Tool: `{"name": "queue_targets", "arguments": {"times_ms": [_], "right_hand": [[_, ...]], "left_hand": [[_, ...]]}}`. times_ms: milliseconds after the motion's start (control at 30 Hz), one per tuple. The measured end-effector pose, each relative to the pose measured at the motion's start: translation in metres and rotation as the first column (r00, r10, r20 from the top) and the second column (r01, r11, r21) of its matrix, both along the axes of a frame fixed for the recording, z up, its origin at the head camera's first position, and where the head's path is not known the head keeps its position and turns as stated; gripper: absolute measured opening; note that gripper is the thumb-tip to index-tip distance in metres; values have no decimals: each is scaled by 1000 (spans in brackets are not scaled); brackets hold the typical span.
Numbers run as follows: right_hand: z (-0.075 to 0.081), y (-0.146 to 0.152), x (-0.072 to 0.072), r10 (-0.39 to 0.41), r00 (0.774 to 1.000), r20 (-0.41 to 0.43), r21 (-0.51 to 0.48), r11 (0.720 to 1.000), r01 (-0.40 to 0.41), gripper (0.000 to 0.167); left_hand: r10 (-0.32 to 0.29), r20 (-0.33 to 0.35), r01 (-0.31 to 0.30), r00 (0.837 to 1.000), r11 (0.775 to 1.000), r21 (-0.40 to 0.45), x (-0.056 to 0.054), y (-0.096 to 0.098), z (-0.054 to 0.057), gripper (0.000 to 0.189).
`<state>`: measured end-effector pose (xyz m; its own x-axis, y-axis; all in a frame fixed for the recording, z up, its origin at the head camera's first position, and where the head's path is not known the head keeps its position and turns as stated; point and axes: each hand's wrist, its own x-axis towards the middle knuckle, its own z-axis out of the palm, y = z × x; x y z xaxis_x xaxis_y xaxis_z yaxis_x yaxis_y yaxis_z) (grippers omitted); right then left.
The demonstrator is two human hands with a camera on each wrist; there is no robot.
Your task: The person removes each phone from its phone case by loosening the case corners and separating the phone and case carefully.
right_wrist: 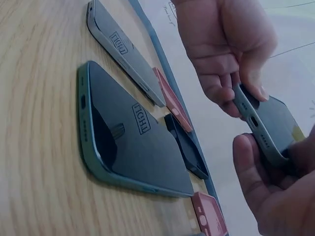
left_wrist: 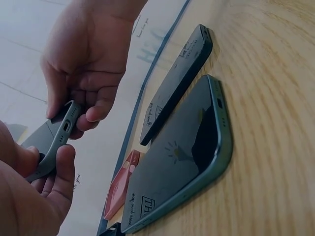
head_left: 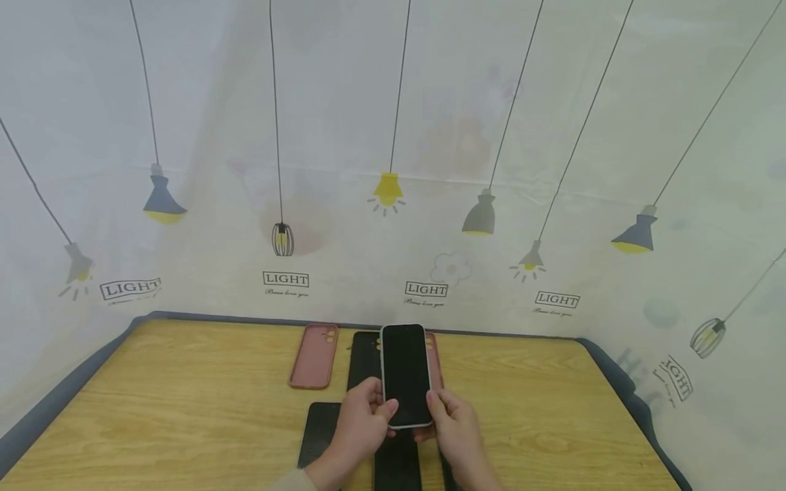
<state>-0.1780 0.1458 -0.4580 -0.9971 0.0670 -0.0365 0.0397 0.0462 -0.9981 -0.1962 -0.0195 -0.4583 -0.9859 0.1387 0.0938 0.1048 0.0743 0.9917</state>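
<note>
Both hands hold a smartphone (head_left: 405, 375) above the table, its dark screen facing up and a pale grey-green rim around it. My left hand (head_left: 362, 424) grips its lower left corner, thumb over the front edge. At the lower right side, my right hand (head_left: 457, 428) pinches the edge between thumb and fingers. The charging port end of the phone (left_wrist: 63, 130) shows in the left wrist view. Beneath the hands lies another phone (head_left: 398, 467) with a greenish frame, screen up. A further phone (head_left: 318, 426) is left of it, partly behind my left hand.
A pink phone case (head_left: 314, 356) lies at the table's back edge. Beside it a black case (head_left: 362, 361) and a second pink case (head_left: 434, 361) are partly covered by the held phone. Another dark phone edge (head_left: 447, 470) shows beside my right wrist. A lamp-printed curtain (head_left: 344, 136) surrounds the wooden table (head_left: 184, 409).
</note>
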Motion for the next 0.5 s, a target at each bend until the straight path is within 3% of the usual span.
{"name": "queue_targets", "arguments": {"times_ms": [200,500], "right_hand": [[-1,-4,0,-25,999,28,-84,996,27,38],[1,-1,-1,-36,996,79,-245,968,55,44]], "left_hand": [[18,-7,-18,1000,1000,13,0,1,0,3],[-1,35,-1,999,999,45,-1,2,6,5]]}}
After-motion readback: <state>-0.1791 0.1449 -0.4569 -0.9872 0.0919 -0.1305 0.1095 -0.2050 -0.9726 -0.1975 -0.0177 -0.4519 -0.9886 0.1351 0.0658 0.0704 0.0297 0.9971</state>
